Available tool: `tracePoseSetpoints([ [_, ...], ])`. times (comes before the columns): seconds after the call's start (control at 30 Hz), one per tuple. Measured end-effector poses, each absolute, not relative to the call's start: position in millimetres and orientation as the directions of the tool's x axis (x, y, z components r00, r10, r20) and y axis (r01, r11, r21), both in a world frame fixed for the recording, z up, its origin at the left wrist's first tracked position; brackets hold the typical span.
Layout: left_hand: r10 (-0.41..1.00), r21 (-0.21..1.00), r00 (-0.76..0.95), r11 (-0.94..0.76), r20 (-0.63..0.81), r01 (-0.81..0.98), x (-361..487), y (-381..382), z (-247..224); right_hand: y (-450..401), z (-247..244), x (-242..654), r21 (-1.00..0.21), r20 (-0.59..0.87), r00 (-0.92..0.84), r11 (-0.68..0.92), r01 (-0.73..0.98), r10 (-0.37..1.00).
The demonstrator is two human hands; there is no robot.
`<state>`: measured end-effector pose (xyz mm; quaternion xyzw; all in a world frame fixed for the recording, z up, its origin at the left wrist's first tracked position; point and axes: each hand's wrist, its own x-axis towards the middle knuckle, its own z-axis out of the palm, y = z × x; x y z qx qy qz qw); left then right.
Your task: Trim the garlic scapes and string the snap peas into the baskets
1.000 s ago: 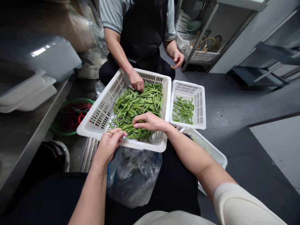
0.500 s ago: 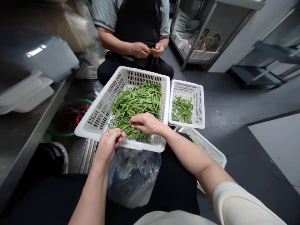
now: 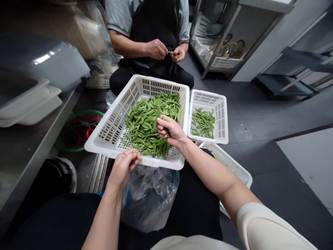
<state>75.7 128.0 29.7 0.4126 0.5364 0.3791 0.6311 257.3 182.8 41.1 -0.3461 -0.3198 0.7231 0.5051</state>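
A large white slotted basket (image 3: 114, 150) holds a heap of green pea pods (image 3: 145, 119). Over the heap, my right hand (image 3: 170, 130) is closed around pea pods, one of them sticking up past the thumb. My left hand (image 3: 126, 165) is at the basket's near rim, its thumb and fingers pinched together; a tiny greenish bit shows at the fingertips, too small to name. To the right, a smaller white basket (image 3: 221, 119) contains more pods (image 3: 203, 121). Beneath the large basket's near edge hangs a clear plastic bag (image 3: 151, 201).
Opposite sits a person in a black apron (image 3: 154, 31), holding a pod between both hands. A green basin (image 3: 62, 144) with red contents and scissors stands at left, beside a metal counter (image 3: 33, 142). Another white basket (image 3: 234, 163) lies low at right; a metal rack (image 3: 221, 38) stands behind.
My right hand has lifted and moved away from my left, its pod now upright. My left hand stays near the rim, without the long pod between the hands. The other person's hands have drawn apart slightly.
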Motion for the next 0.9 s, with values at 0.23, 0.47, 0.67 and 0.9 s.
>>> tracePoseSetpoints([
  [0.23, 0.978, 0.981, 0.079, 0.191, -0.194, 0.043, 86.7, 137.8, 38.0, 165.8, 44.0, 237.8, -0.859, -0.183, -0.415, -0.35, -0.373, 0.891],
  [0.47, 0.959, 0.945, 0.268, -0.168, 0.091, 0.281, 81.6, 135.2, 54.0, 172.4, 40.0, 239.7, -0.726, -0.296, -0.558, -0.562, -0.395, 0.775],
  [0.67, 0.918, 0.907, 0.372, -0.267, 0.137, 0.324, 78.9, 135.7, 72.1, 170.3, 37.3, 247.5, -0.848, -0.287, -0.83, -0.53, -0.012, 0.478],
  [0.9, 0.985, 0.976, 0.028, 0.171, -0.169, -0.136, 89.8, 129.6, 60.3, 156.6, 51.9, 236.0, -0.987, -0.044, -0.502, -0.116, -0.115, 0.864],
])
